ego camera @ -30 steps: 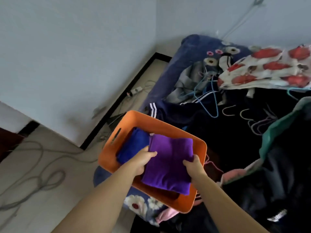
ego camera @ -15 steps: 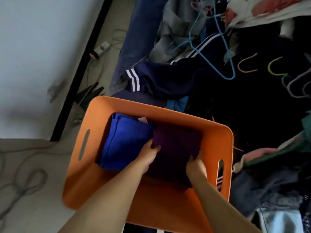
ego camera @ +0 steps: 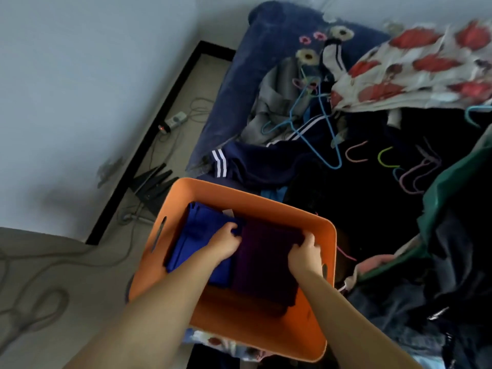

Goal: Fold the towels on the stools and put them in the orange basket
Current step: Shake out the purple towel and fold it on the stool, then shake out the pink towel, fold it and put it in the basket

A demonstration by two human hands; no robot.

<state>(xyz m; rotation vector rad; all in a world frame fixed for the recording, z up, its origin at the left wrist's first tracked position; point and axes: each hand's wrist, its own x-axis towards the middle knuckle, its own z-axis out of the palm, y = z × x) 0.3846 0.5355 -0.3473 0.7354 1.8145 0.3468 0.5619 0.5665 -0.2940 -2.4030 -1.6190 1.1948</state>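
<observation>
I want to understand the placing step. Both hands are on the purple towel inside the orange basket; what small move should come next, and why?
Probably let go and lift both hands out. The purple towel already lies folded low inside the orange basket, beside the blue towel. The left hand and right hand only grip its far corners.

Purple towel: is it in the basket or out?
In: the purple towel lies folded inside the basket, beside the blue towel.

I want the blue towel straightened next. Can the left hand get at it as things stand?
Probably yes: the left hand already lies across the blue towel inside the orange basket, nothing covering it.
</observation>
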